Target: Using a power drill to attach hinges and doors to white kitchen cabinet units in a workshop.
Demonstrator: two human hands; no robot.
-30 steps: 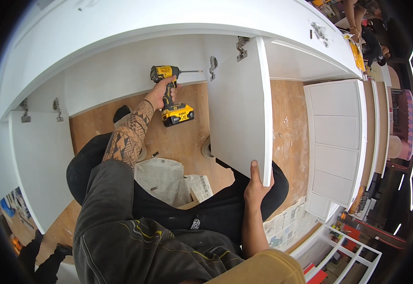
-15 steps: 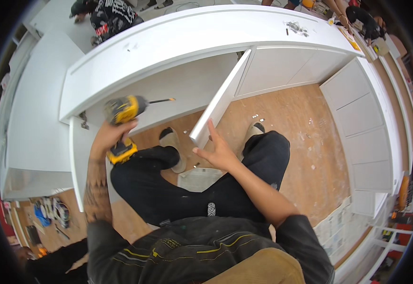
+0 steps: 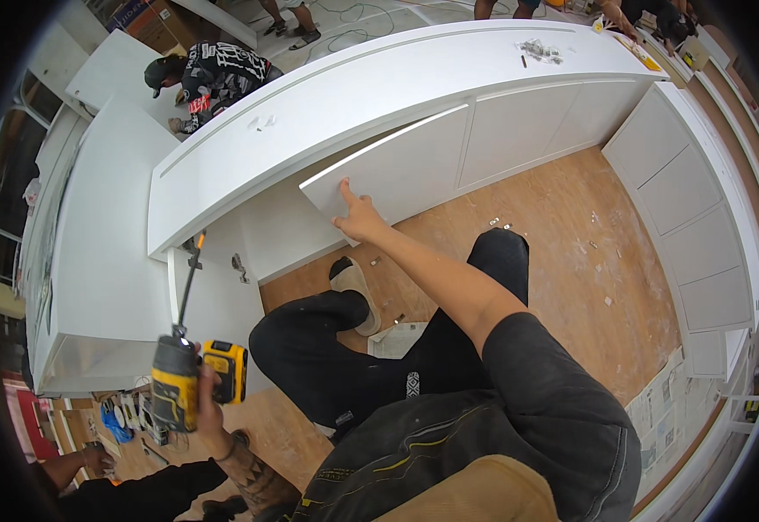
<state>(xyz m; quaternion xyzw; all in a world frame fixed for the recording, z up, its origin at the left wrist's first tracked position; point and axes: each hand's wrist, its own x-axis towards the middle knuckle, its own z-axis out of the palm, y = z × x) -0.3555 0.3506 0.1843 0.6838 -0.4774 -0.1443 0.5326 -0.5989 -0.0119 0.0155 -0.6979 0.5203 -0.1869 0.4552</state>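
The left hand [image 3: 208, 416], low at the person's left side, has its grip clamped on the yellow-and-black cordless drill [image 3: 190, 376], whose long bit points up toward the white cabinet carcass. Farther out, the right hand [image 3: 358, 217] presses flat, fingers apart, against the white flat-panel cabinet door [image 3: 397, 165], which stands under the long white counter [image 3: 379, 78].

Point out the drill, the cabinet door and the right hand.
drill [image 3: 177, 393]: head view, on its yellow body.
cabinet door [image 3: 401, 170]: head view, middle of its white panel.
right hand [image 3: 359, 219]: head view, back of the hand.
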